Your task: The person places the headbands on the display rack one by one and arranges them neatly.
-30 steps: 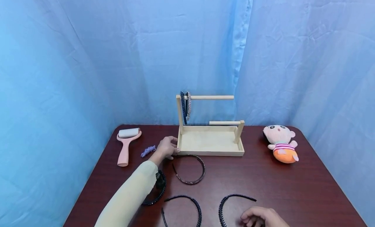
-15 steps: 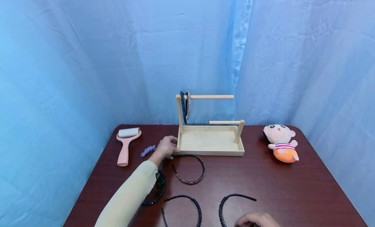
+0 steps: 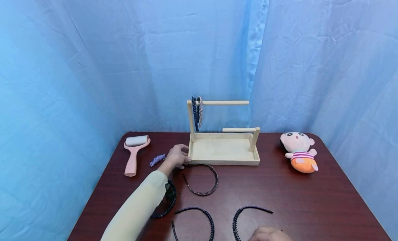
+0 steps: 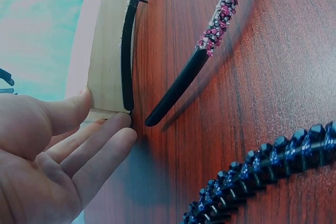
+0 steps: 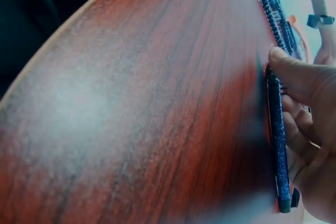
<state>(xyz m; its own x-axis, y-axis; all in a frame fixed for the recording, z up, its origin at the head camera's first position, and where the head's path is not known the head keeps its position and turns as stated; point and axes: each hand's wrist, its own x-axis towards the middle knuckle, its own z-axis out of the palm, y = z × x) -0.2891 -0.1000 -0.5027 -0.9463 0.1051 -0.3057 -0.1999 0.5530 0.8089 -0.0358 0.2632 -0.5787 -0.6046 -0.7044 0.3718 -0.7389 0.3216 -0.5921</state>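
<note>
My left hand [image 3: 177, 156] rests against the left end of a wooden rack with a tray base [image 3: 224, 163]. In the left wrist view its thumb touches the rack's corner, and the other fingers lie fairly straight alongside. Just in front is a headband with pink and silver beads [image 4: 218, 27]. At the front edge my right hand [image 3: 268, 234], partly out of frame, bends over a dark toothed headband [image 3: 235, 223]. In the right wrist view its thumb and curled fingers take that glittery headband [image 5: 278, 140] between them; the fingers' contact is partly hidden.
Several headbands hang on the rack's upper rod [image 3: 225, 103]. Another dark headband [image 3: 212, 227] lies front centre, and one [image 3: 174, 199] lies partly under the left sleeve. A pink lint roller [image 3: 132, 158] and purple cord [image 3: 157, 160] are left; a plush doll [image 3: 300, 153] is right.
My right hand has moved slightly left and down toward the front edge, over the dark headband. A small dark tip now shows to its right. The left hand and rack stay put.
</note>
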